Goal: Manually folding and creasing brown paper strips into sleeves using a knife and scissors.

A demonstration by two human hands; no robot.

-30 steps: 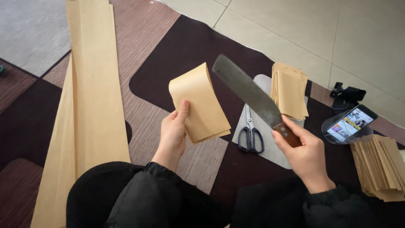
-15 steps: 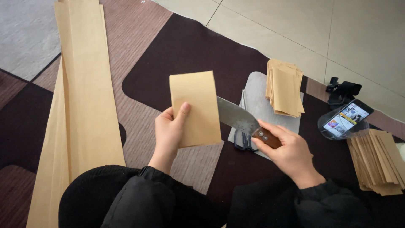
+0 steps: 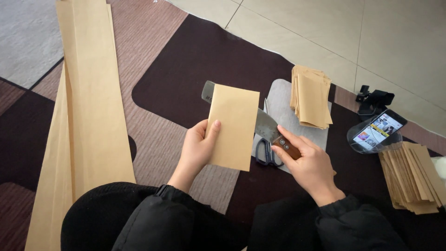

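My left hand [image 3: 199, 148] holds a folded rectangle of brown paper [image 3: 233, 125] upright in front of me, thumb on its near face. My right hand [image 3: 310, 163] grips the wooden handle of a broad steel knife [image 3: 265, 126]. The blade passes behind or inside the paper, and its tip shows past the paper's upper left corner. Below the knife, scissors [image 3: 267, 151] lie on a grey mat [image 3: 283, 104].
Long strips of brown paper [image 3: 90, 107] lie on the patterned rug at left. A stack of cut brown sheets [image 3: 311, 96] sits on the mat, another stack [image 3: 411, 176] at right. A phone [image 3: 378, 130] rests on a clear stand beside a small black clamp [image 3: 374, 100].
The knife came down from raised in the air and slid leftward through the folded paper. The paper turned flatter toward me. My right hand moved closer to my left.
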